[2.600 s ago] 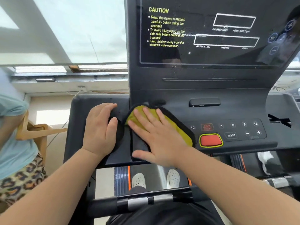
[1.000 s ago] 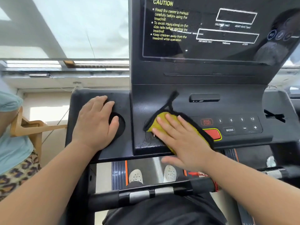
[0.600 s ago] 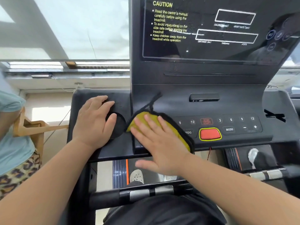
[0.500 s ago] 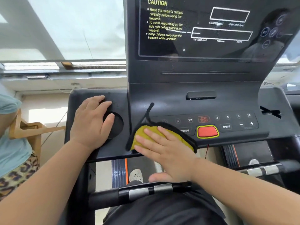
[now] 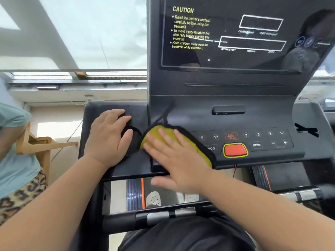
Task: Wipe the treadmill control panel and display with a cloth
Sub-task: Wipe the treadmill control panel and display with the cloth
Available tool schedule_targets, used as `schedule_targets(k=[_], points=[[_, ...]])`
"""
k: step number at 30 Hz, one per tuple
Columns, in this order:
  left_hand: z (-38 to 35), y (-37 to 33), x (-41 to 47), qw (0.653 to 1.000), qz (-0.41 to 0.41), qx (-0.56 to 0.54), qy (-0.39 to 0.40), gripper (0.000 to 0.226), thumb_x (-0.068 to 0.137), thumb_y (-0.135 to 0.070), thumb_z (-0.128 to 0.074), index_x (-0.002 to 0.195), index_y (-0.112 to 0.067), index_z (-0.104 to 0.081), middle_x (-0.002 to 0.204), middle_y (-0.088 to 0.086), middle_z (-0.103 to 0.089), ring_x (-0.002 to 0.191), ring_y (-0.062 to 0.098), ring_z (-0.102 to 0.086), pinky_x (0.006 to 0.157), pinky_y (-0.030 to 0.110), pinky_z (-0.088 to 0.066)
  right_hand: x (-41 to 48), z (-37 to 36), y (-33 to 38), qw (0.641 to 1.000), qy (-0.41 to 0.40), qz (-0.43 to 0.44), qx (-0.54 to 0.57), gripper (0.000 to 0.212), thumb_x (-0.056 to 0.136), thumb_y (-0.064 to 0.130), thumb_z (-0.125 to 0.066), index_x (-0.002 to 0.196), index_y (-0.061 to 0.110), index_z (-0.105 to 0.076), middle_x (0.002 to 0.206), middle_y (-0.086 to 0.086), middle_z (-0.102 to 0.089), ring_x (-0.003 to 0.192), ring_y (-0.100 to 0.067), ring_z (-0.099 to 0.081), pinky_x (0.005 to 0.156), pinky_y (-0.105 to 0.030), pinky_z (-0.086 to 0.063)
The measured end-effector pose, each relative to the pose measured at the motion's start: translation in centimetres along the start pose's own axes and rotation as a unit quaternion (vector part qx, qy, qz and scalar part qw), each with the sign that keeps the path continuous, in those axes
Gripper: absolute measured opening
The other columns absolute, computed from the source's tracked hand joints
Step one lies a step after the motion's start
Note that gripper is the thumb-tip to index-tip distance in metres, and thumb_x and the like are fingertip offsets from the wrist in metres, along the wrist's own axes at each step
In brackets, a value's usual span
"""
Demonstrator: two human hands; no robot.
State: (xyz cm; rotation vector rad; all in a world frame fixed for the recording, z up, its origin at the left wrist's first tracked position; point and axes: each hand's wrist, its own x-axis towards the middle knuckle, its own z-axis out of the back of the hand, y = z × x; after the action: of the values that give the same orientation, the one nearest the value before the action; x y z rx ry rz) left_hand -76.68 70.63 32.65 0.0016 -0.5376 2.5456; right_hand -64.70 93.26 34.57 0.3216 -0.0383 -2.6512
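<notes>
Yellow cloth [image 5: 164, 132] flat on glossy control panel [image 5: 253, 140].

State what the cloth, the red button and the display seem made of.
Cloth: soft fabric, likely microfibre; matte yellow, fuzzy black edging. Red button: probably plastic or rubber; matte, yellow outline. Display: glossy glass or acrylic, cannot tell which; it shows reflections.

Looks like an indoor exercise spot, home or small gym (cannot tell which). Marked as such by a treadmill's control panel [image 5: 261, 139] with numbered keys, a dark display [image 5: 235, 58] printed with a CAUTION notice, a handlebar [image 5: 163, 216] and a ribbed side rail [image 5: 134, 194] below. Alongside, a bright window [image 5: 81, 33], a wooden frame [image 5: 45, 144] and a bystander [image 5: 14, 160] in casual clothes.
</notes>
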Motion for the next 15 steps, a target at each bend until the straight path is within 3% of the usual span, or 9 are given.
schedule_targets(k=[4, 8, 11, 13, 15], points=[[0.1, -0.1, 0.0, 1.0, 0.001, 0.002, 0.001, 0.059, 0.093, -0.044, -0.036, 0.129, -0.006, -0.065, 0.138, 0.016, -0.058, 0.13, 0.039, -0.049, 0.11, 0.054, -0.037, -4.3, -1.3, -2.1, 0.998, 0.011, 0.051, -0.04, 0.089, 0.094, 0.081, -0.02, 0.164, 0.027, -0.011, 0.172, 0.0, -0.009, 0.159, -0.033, -0.003, 0.126, -0.057, -0.004], [0.2, -0.1, 0.1, 1.0, 0.005, 0.006, 0.003, 0.06, 0.092, -0.044, -0.036, 0.129, -0.006, -0.065, 0.138, 0.016, -0.058, 0.13, 0.038, -0.049, 0.109, 0.054, -0.037, -3.4, 0.3, -6.4, 0.994, 0.006, -0.107, -0.012, 0.089, 0.093, 0.081, -0.01, 0.164, 0.028, -0.013, 0.173, -0.004, -0.006, 0.159, -0.035, -0.001, 0.123, -0.062, -0.013], [0.2, -0.2, 0.1, 1.0, 0.012, 0.003, 0.003, 0.06, 0.093, -0.044, -0.034, 0.129, -0.007, -0.065, 0.138, 0.014, -0.058, 0.131, 0.038, -0.048, 0.109, 0.055, -0.037, -0.6, 1.3, -5.7, 0.983, 0.005, -0.181, -0.01, 0.095, 0.09, 0.082, -0.002, 0.164, 0.023, -0.005, 0.173, -0.009, 0.006, 0.157, -0.04, 0.008, 0.124, -0.064, -0.007], [0.2, -0.2, 0.1, 1.0, 0.015, -0.001, 0.003, 0.06, 0.094, -0.044, -0.033, 0.129, -0.008, -0.065, 0.139, 0.014, -0.058, 0.131, 0.037, -0.047, 0.11, 0.055, -0.037, 1.0, 1.1, -3.4, 0.99, -0.008, -0.142, -0.017, 0.097, 0.09, 0.084, -0.007, 0.164, 0.02, -0.008, 0.173, -0.009, 0.004, 0.157, -0.041, 0.006, 0.123, -0.065, -0.006], [0.1, -0.2, 0.0, 1.0, 0.014, -0.005, 0.001, 0.059, 0.095, -0.044, -0.032, 0.13, -0.009, -0.065, 0.139, 0.014, -0.058, 0.131, 0.037, -0.048, 0.11, 0.054, -0.037, 1.2, 0.4, -1.1, 0.999, -0.014, -0.052, -0.012, 0.096, 0.091, 0.083, -0.018, 0.164, 0.02, -0.013, 0.172, -0.004, 0.0, 0.158, -0.036, 0.004, 0.124, -0.063, -0.002]])
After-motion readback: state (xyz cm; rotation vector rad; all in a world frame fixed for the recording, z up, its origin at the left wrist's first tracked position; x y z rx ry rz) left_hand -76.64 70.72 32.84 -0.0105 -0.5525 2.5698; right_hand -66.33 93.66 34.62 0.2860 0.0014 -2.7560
